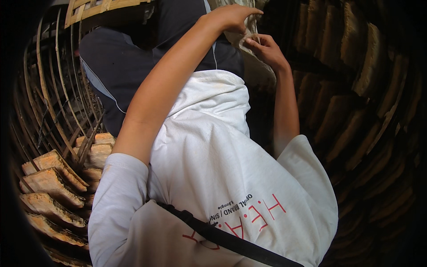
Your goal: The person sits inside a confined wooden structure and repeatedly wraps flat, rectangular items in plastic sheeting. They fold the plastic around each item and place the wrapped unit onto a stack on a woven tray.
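Observation:
A pale, crumpled sack-like cloth point(262, 73) hangs at the top of the view, just beyond my knees. My left hand point(229, 18) reaches across to its upper edge, fingers bent over the material. Just below and to the right, my right hand point(269, 51) pinches a fold of the same cloth between thumb and fingers. A small gap separates the two hands. The cloth's far end runs out of view at the top, and its lower part fades into shadow.
Curved clay tiles point(53, 182) are stacked at the lower left. More rows of tiles point(369, 62) stand in shadow along the right. Thin upright sticks point(60, 66) rise at the left, and a bamboo slat frame point(100, 10) sits at the top left.

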`<state>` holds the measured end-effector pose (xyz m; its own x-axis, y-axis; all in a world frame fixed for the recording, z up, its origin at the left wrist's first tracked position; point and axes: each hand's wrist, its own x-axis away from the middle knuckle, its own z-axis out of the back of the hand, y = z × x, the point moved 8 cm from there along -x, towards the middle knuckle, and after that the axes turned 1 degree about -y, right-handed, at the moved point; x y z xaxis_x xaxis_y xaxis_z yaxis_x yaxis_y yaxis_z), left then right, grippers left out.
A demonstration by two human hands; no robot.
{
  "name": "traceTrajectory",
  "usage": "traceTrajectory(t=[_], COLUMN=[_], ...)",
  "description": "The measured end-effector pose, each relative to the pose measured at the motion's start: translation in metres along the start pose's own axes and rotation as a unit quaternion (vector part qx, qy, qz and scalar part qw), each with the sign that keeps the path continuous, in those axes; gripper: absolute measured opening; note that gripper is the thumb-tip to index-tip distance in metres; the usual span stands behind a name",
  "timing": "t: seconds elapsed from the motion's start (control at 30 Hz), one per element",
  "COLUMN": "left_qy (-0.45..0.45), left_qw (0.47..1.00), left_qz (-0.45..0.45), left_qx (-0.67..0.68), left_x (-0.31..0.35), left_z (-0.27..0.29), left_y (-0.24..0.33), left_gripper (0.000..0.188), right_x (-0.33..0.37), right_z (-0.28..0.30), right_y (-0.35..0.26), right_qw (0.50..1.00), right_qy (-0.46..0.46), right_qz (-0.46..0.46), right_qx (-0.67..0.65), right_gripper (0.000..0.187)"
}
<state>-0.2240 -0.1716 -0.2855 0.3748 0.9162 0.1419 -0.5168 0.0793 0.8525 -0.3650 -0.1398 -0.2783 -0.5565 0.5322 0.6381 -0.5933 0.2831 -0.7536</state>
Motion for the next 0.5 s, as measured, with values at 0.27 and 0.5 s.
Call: traceTrajectory(t=[0.27,0.5], left_qy=[-0.076,-0.039], left_qw=[0.997,0.992], left_qz=[-0.019,-0.019], left_qx=[0.002,-0.115], left_x=[0.008,0.006], left_z=[0.002,0.009], left_y=[0.03,0.035], left_gripper=[0.074,0.036], right_x=[0.017,0.014], right_z=[-0.002,0.012], right_y=[0.012,0.035], right_qw=[0.995,0.998], right_qy=[0.02,0.041], right_qz=[-0.062,-0.036], right_qx=[-0.072,-0.023], right_gripper=[0.053,0.057])
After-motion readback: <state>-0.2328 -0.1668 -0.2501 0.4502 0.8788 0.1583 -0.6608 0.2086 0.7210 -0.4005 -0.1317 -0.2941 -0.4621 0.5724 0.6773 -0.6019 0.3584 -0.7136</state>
